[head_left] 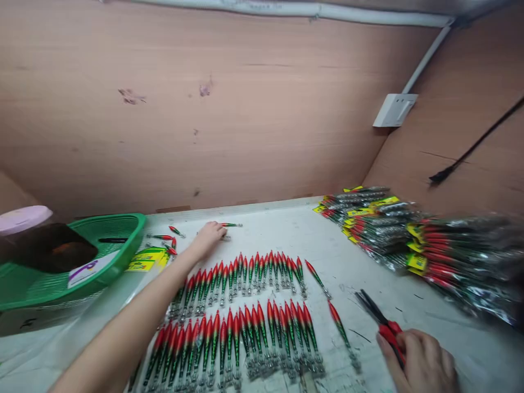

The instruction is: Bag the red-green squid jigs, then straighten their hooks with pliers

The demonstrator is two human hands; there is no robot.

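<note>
My left hand is stretched to the back of the white table, fingers closed over a squid jig whose hook end pokes out beneath them. Another red and green squid jig lies just beyond the fingertips. Low on the right, my right hand is closed around the red handles of scissors, their dark blades slightly apart. Between the hands, red-headed, green-bodied squid jigs lie in a back row and a front row. Two jigs lie apart at the rows' right ends.
Bagged jigs with yellow labels are heaped at the right. On the left stands a green basket with a pink-lidded container. Yellow cards and several loose jigs lie beside it. A wooden wall rises behind.
</note>
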